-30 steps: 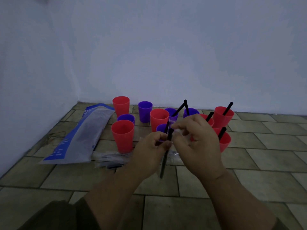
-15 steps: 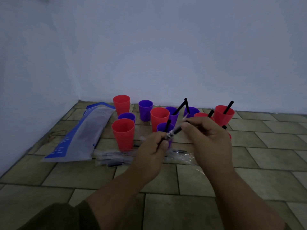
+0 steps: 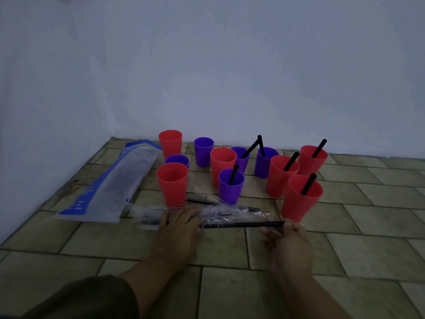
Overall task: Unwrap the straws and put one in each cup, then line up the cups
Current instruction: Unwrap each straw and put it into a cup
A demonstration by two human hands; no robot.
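A pile [image 3: 232,213] of clear wrappers and wrapped straws lies on the tiled floor [image 3: 358,236]. Just on the near side of it, a black straw [image 3: 243,225] is stretched level between the two hands. The left hand [image 3: 181,226] lies low at the pile's left part, its fingers bent and closed on the straw's left end. That end looks to be sheathed in wrapper. The right hand [image 3: 287,240] is near the pile's right end and pinches the straw's right tip between thumb and fingertips, the other fingers curled under.

All the cups stand upright beyond the pile, bunched and not in a row. Of the red cups [image 3: 172,184], one stands just behind the pile's left part and holds no straw, as do two farther back. The three behind the pile's right end each hold a black straw, and the nearest of these is just beside that end. Of the purple cups [image 3: 231,188], the one just behind the pile's middle holds a straw. So do two farther back, whose straws lean together at the top. Two more purple ones, back and to the left, have none.

A blue-and-clear bag [image 3: 110,187] lies flat just left of the pile, running toward the wall [image 3: 207,77].
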